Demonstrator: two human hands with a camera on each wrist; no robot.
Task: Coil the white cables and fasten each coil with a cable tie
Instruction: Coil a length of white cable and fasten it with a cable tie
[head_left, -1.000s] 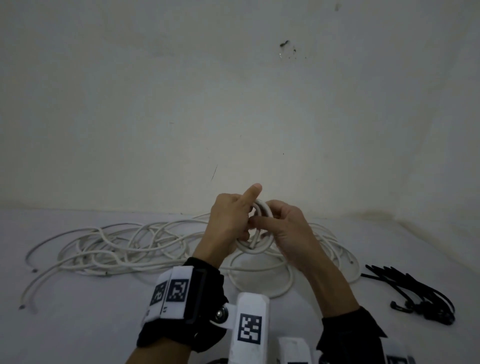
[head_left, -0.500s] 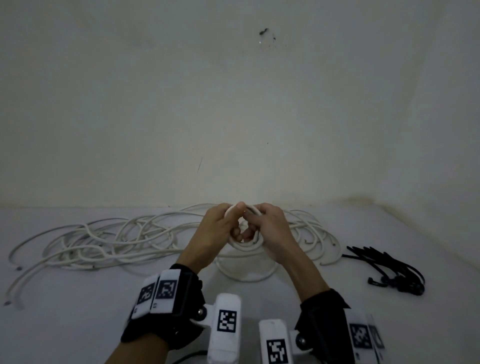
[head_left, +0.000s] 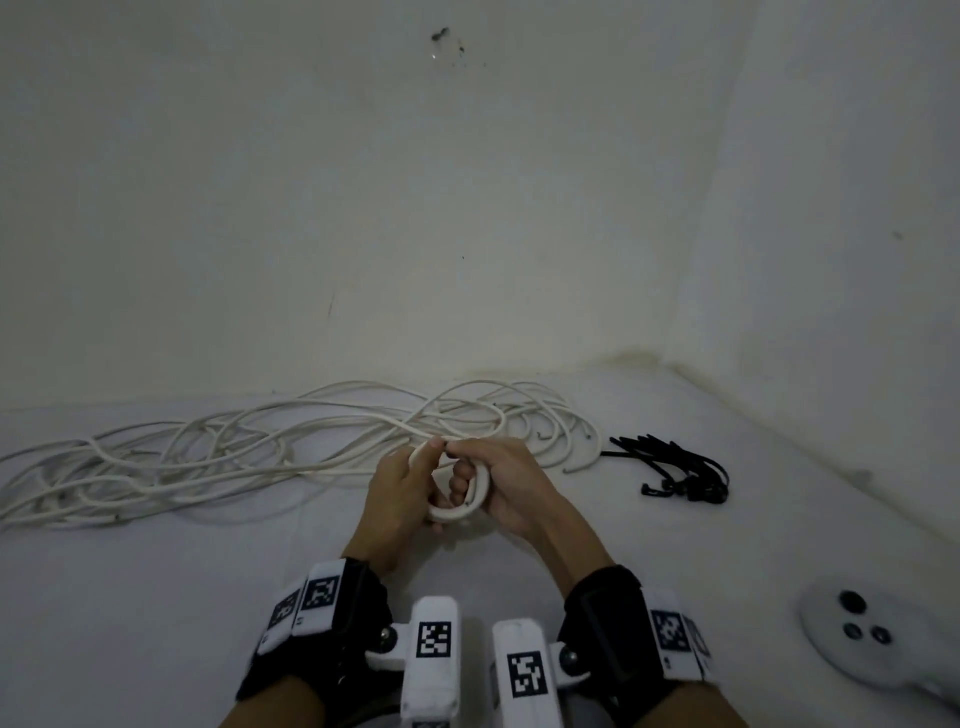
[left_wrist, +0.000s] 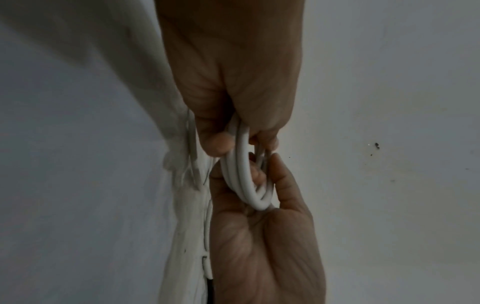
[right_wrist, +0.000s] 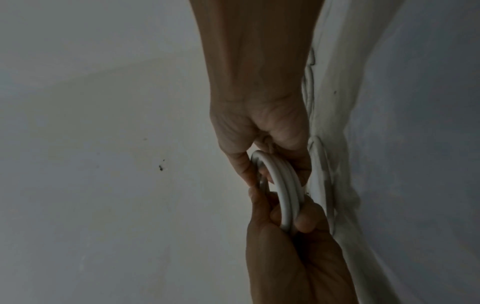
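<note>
A small coil of white cable (head_left: 464, 512) is held between both hands, low over the white floor. My left hand (head_left: 400, 486) grips its left side with thumb and fingers curled round the strands (left_wrist: 244, 174). On the other side, my right hand (head_left: 514, 480) has its fingers hooked through the ring and its thumb on top (right_wrist: 283, 193). The thumbs meet at the coil's top. A loose tangle of white cables (head_left: 234, 452) sprawls on the floor behind and left of the hands. A bundle of black cable ties (head_left: 680, 473) lies to the right.
A wall (head_left: 467, 208) rises just behind the cable pile and a side wall (head_left: 857, 260) closes the right. A white controller (head_left: 852, 639) with dark buttons lies on the floor at the lower right.
Both hands have come down with the coil towards the floor. My left index finger, raised before, now lies on the coil. The wide loop under the hands is gone.
</note>
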